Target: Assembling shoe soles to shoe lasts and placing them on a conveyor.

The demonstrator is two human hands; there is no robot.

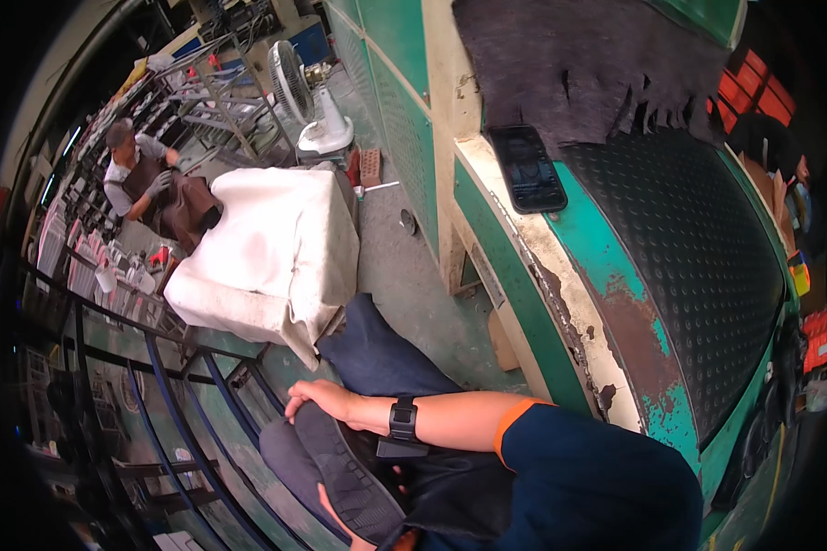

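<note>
A dark grey shoe point(344, 477) lies across my lap, its patterned sole turned up toward me. My right hand point(326, 399) is closed over its far end, fingers curled around the edge. A black band with a small dark box point(402, 420) is strapped on my right wrist. My left hand point(335, 519) shows only in part at the near end of the shoe. Skin lies along one side of the sole and what look like fingertips on the other; the rest is hidden under the shoe. My legs in dark trousers point(386, 354) are bent beneath.
A cloth-draped block point(266, 248) stands ahead. On the right is a green machine point(588, 230) with a black studded cover, a phone point(528, 170) and a ragged dark sheet. A black metal rack point(174, 413) is at left. Beyond are a fan point(308, 101) and a seated gloved person point(147, 179).
</note>
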